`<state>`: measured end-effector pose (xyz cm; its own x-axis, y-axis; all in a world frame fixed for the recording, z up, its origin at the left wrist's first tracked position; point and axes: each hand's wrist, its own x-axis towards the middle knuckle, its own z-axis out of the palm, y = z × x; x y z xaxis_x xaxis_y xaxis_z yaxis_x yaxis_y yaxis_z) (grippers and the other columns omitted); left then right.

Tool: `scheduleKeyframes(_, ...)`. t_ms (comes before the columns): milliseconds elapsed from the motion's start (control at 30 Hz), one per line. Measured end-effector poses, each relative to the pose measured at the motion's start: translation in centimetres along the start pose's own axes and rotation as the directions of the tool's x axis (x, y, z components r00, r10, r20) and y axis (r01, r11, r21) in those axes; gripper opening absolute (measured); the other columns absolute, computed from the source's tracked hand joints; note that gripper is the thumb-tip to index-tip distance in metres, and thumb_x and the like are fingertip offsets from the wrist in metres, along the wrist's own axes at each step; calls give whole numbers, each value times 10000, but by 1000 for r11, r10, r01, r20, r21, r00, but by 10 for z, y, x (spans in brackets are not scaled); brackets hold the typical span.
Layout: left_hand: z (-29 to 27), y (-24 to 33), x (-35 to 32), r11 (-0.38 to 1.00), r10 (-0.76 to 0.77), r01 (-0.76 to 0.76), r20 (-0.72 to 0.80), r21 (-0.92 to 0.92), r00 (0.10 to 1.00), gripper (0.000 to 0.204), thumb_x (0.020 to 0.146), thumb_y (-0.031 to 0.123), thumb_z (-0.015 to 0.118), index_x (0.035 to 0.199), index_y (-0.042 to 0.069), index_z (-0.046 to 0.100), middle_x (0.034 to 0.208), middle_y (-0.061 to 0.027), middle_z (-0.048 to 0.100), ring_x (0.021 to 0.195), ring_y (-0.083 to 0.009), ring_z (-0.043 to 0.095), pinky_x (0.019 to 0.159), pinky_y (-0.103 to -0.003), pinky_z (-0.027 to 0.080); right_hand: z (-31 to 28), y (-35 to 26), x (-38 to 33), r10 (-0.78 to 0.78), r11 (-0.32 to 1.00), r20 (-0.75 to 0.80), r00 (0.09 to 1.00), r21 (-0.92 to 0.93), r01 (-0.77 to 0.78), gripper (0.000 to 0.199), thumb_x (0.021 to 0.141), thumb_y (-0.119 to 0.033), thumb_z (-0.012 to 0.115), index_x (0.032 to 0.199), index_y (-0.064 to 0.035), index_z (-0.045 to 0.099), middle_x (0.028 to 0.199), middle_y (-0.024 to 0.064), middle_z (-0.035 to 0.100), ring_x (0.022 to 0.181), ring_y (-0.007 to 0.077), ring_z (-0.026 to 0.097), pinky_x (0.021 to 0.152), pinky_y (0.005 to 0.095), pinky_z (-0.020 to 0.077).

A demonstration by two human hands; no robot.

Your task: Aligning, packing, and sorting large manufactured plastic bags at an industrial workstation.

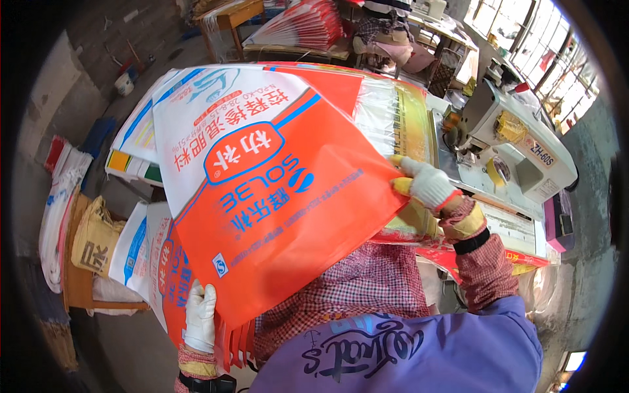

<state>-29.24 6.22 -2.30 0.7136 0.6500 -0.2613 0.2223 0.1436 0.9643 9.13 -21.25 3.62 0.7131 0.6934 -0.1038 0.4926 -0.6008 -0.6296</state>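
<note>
A large red and white printed sack (314,196) with blue lettering lies flat and slanted in front of me, over a stack of other sacks. My left hand (200,314), in a white glove, closes on its lower left corner. At its right edge, my right hand (426,183) wears a white knit glove with yellow fingertips and pinches the sack's corner. Beneath the right hand lies a yellow-green sack (409,124). More red and white sacks (147,242) hang down at the left, beside my left hand.
A pale sewing machine (511,144) stands on a table to the right, with a roll of yellow tape (498,171) on it. At left are a tan sack (95,239) and a wooden stand (77,281). Fanned red sacks (304,26) and another person (383,33) are at the back.
</note>
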Motion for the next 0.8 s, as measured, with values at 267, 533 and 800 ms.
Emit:
scheduleKeyframes(267, 34, 6, -17, 997, 76, -78, 118, 15, 990, 350, 954, 204, 515, 1206, -32, 463, 1160, -109, 567, 1025, -176, 570, 865, -311, 476, -33, 4, -46, -118, 925, 18, 993, -361, 116, 704, 731, -551, 679, 1241, -90, 528, 1053, 204, 616, 960, 386, 599, 772, 398, 491)
scheduleKeyframes(533, 32, 9, -18, 978, 194, -178, -159, 106, 968, 259, 909, 82, 516, 1153, -5, 512, 1053, -71, 588, 927, -128, 550, 813, -286, 474, 5, 43, -10, -493, 858, -642, 588, -472, 204, 212, 845, -238, 574, 965, -83, 656, 950, 97, 666, 918, 279, 623, 791, 323, 499)
scheduleKeyframes(800, 22, 39, -25, 887, 255, -184, -119, 423, 960, 286, 881, 68, 523, 1152, -24, 534, 1066, -89, 613, 931, -148, 568, 821, -300, 472, -6, -3, -78, -49, 998, -143, 989, -35, 45, 386, 792, -230, 616, 1148, -80, 620, 1017, 142, 652, 949, 217, 621, 867, 317, 468)
